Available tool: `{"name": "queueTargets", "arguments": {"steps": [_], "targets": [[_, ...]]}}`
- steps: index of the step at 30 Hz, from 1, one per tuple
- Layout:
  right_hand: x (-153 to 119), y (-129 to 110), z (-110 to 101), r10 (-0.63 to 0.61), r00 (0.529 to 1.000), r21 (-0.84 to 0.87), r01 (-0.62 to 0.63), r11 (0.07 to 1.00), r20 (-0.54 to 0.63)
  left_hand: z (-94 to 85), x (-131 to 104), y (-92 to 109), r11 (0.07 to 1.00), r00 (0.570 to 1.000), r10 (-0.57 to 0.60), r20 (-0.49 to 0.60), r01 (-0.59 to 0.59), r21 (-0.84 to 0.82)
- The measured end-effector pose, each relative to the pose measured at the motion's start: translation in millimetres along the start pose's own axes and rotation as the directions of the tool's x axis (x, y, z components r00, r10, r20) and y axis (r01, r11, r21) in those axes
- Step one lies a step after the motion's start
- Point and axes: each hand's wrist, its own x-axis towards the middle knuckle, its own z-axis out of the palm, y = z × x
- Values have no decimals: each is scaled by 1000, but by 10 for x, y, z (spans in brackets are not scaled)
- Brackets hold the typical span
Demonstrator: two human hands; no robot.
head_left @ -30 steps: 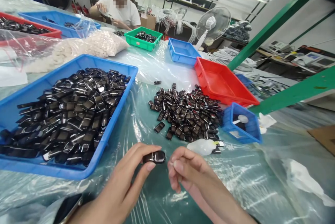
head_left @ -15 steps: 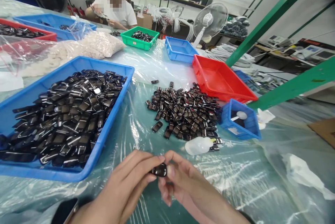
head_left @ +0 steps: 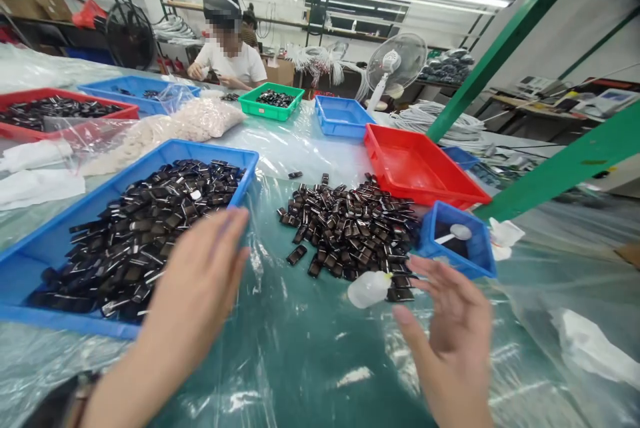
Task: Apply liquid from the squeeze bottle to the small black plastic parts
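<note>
My left hand [head_left: 200, 275] is over the right side of a large blue tray [head_left: 247, 168], fingers stretched out and somewhat blurred. Its palm side is hidden, and I see nothing held in it. Inside that tray lies a heap of small glossy black plastic pieces [head_left: 150, 221]. My right hand [head_left: 445, 328] is open, thumb well apart from the fingers. Its fingertips are close to a few black pieces [head_left: 400, 293] at the near right of a second pile of black pieces [head_left: 350, 225]. A translucent white squeeze bottle [head_left: 369, 289] with a yellowish tip lies left of these fingers.
A small blue bin [head_left: 457, 258] holds a white scoop [head_left: 456, 233] and dark contents. Behind are a red tray [head_left: 425, 171], a blue tray [head_left: 343, 118], a green tray [head_left: 270, 108] and a bag of pale pieces [head_left: 200, 118]. A co-worker [head_left: 235, 65] sits across the table.
My hands were together holding a black piece; now they are apart. The left has moved up-left to the large tray, the right rightward to the pile's edge. The view has tilted up.
</note>
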Motion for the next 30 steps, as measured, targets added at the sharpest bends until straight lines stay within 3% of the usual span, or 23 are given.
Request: {"name": "queueTargets", "arguments": {"steps": [1,2,4,6,9,13,19,25,30], "targets": [[-17,81,23,82,992,-11,-82,997,91,140,-37,65,990,978,93,189,-111,90],[-38,148,53,164,969,-22,-162,986,185,294,-72,131,984,958,118,260,-148,100],[-80,228,114,254,918,-51,-250,967,305,595,-112,239,980,939,126,320,-169,109],[-107,243,149,274,897,-78,-263,962,348,828,-100,282,981,930,116,348,-162,106],[-120,195,138,277,884,-106,-256,961,375,968,-49,243,988,918,122,377,-148,39],[-127,125,86,282,858,-108,-262,959,429,825,-92,191,986,889,146,434,-96,-135],[-141,95,57,310,820,-120,-289,950,481,480,-251,276,955,833,-1,553,165,-248],[-152,84,16,48,839,-126,25,992,543,472,-304,294,893,758,-49,650,325,-312],[-151,73,-46,21,823,-111,52,992,567,473,-324,256,859,728,-77,681,395,-325]]}}
